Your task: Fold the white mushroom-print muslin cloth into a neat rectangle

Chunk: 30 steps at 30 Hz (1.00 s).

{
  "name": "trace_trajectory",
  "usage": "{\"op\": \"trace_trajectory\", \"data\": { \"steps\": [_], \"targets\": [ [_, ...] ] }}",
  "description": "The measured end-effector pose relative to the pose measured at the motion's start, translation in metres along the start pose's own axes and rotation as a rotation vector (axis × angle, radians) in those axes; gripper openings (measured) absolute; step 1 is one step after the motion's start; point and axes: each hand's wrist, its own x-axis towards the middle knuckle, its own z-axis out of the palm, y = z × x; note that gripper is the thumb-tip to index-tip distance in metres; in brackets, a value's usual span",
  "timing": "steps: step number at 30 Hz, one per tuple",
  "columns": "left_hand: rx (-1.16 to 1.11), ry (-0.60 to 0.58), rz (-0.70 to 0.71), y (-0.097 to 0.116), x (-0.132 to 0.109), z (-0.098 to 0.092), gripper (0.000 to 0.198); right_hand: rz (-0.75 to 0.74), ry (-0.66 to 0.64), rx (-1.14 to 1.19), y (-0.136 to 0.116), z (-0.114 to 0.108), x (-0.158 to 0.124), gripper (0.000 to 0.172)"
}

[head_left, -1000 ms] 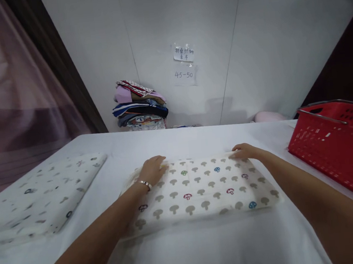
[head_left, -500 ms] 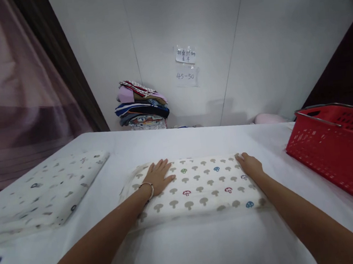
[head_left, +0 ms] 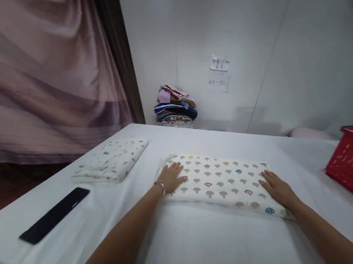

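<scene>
The folded mushroom-print cloth (head_left: 222, 181) lay in the middle of the frame on the white table (head_left: 207, 246). Its long axis ran from centre left down to lower right. The left hand (head_left: 172, 177) lay flat on its left end and the right hand (head_left: 277, 188) flat on its right end, both with spread fingers, grasping nothing. Half a second before, the view pointed more to the right. The right hand had since slid toward the cloth's near edge.
</scene>
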Motion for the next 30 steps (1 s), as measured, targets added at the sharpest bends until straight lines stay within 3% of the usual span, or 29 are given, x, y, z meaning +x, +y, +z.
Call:
{"op": "trace_trajectory", "data": {
  "steps": [2, 5, 8, 10, 13, 16, 20, 24, 27, 30],
  "targets": [
    [-0.045, 0.002, -0.02, -0.003, -0.003, -0.001, 0.061, 0.035, -0.041, -0.01, -0.004, -0.004, 0.001, 0.058],
    [-0.136, 0.123, -0.07, -0.008, -0.009, -0.013, 0.052, 0.07, -0.068, -0.037, -0.015, -0.016, -0.005, 0.06],
    [-0.198, 0.303, -0.284, -0.021, -0.025, -0.024, 0.046, 0.019, -0.003, -0.028, -0.022, -0.017, -0.025, 0.059],
    [-0.23, 0.347, -0.48, -0.03, -0.039, -0.026, 0.048, -0.08, -0.014, -0.027, -0.021, -0.011, -0.039, 0.053],
    [-0.268, 0.302, -0.624, -0.037, -0.053, -0.021, 0.052, -0.2, -0.108, -0.083, -0.017, -0.006, -0.047, 0.044],
    [-0.304, 0.243, -0.671, -0.034, -0.051, -0.018, 0.053, -0.155, -0.175, -0.072, -0.027, -0.015, -0.037, 0.046],
    [-0.354, 0.164, -0.733, -0.03, -0.034, -0.024, 0.053, -0.112, -0.125, 0.022, -0.08, -0.032, -0.023, 0.056],
    [-0.422, 0.07, -0.79, -0.032, -0.023, -0.035, 0.05, -0.218, -0.175, 0.06, -0.139, -0.031, -0.025, 0.06],
    [-0.451, 0.041, -0.782, -0.032, -0.019, -0.038, 0.047, -0.237, -0.213, 0.035, -0.156, -0.023, -0.03, 0.065],
    [-0.452, 0.072, -0.735, -0.027, -0.016, -0.039, 0.048, -0.232, -0.21, 0.014, -0.154, -0.019, -0.03, 0.065]
  ]
}}
